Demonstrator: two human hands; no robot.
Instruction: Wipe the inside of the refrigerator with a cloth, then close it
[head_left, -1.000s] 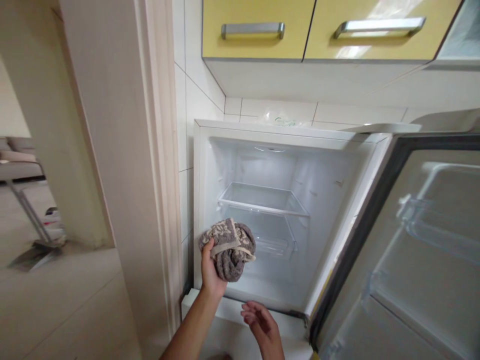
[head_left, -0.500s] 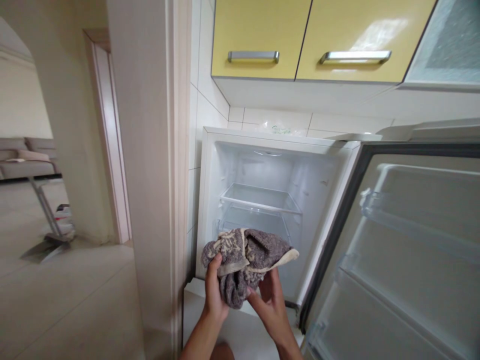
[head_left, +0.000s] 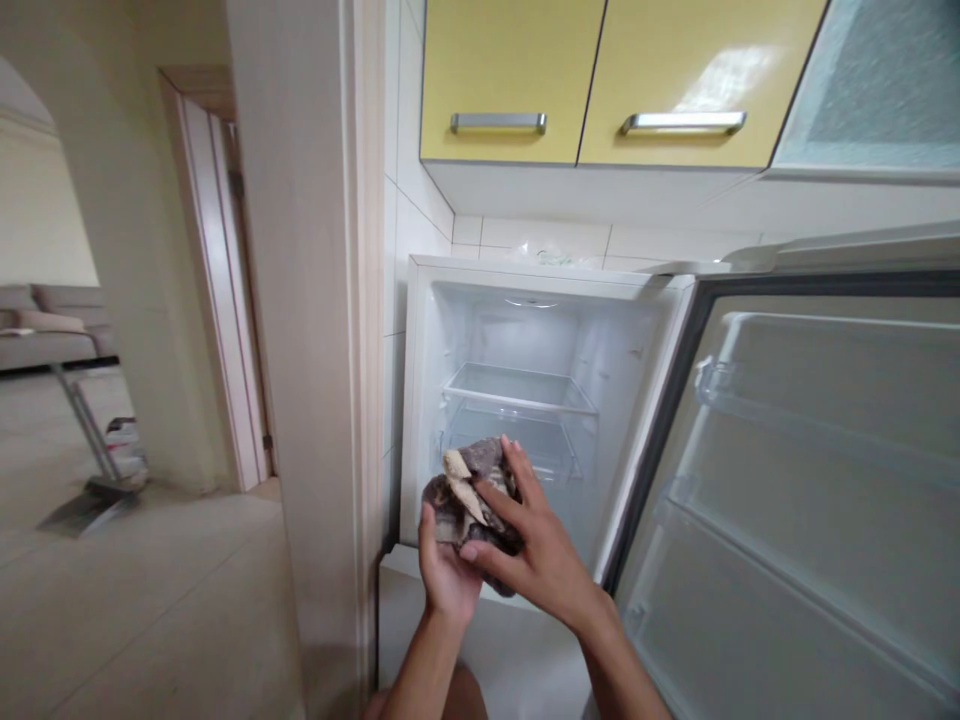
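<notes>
- Right hand (head_left: 536, 530) of the person closes over a bunched cloth (head_left: 466, 498), its fingers set apart on top and its thumb bent lower down. Left hand (head_left: 450, 585) is cupped under the same cloth, with the thumb pressing its left edge. This cloth, grey-brown with cream parts, is in front of the fridge (head_left: 411, 400), before the lower part of its opening.
- Floor (head_left: 172, 610) of pale tiles extends to the left of the fridge, with thin joints between them.
- White tiled wall (head_left: 420, 215) stands behind the fridge and also at its left side.
- Door frame (head_left: 300, 350), pale and smooth, rises just left of the fridge.
- Sofa (head_left: 45, 347), greyish, is far to the left of the fridge, beyond an arched passage.
- Yellow cabinets (head_left: 510, 60) hang above the fridge; their glossy surface reflects the light.
- Fridge door (head_left: 817, 470) is swung open to the right of the fridge and carries transparent racks.
- Dustpan (head_left: 90, 505) rests on the floor, well left of the fridge.
- Glass shelf (head_left: 517, 385) lies level inside the fridge.
- Plastic bag (head_left: 551, 255), crumpled, shows at the top rear of the fridge.
</notes>
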